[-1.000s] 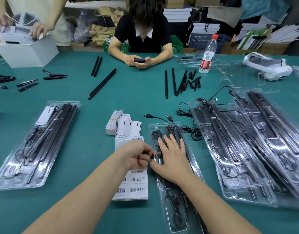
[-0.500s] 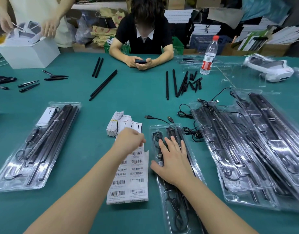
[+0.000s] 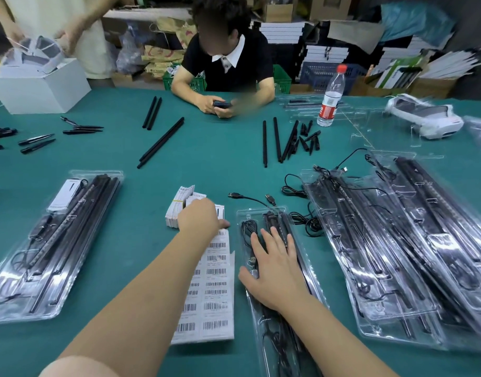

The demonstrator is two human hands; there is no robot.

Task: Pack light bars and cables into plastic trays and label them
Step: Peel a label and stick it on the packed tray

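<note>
My right hand (image 3: 274, 265) lies flat with spread fingers on a clear plastic tray (image 3: 296, 214) that holds black light bars and a coiled cable. My left hand (image 3: 200, 217) reaches over a pile of small white cards (image 3: 179, 205), just beyond the top of a barcode label sheet (image 3: 216, 281). Its fingers are hidden behind the back of the hand; only the thumb shows, near the sheet's top edge. A packed tray (image 3: 57, 240) with a white card inside lies at the left. Several packed trays (image 3: 397, 254) are stacked at the right.
Loose black bars (image 3: 277, 140) and short end pieces lie mid-table, with more bars (image 3: 160, 142) further left. Loose cables (image 3: 299, 216) trail between the trays. A water bottle (image 3: 330, 99), a white box (image 3: 38, 85) and a white headset (image 3: 424, 118) stand at the back. A person with a phone (image 3: 221, 104) sits opposite.
My left hand has moved away from the tray's edge, forward over the label sheet to the card pile. My right hand has stayed flat on the tray.
</note>
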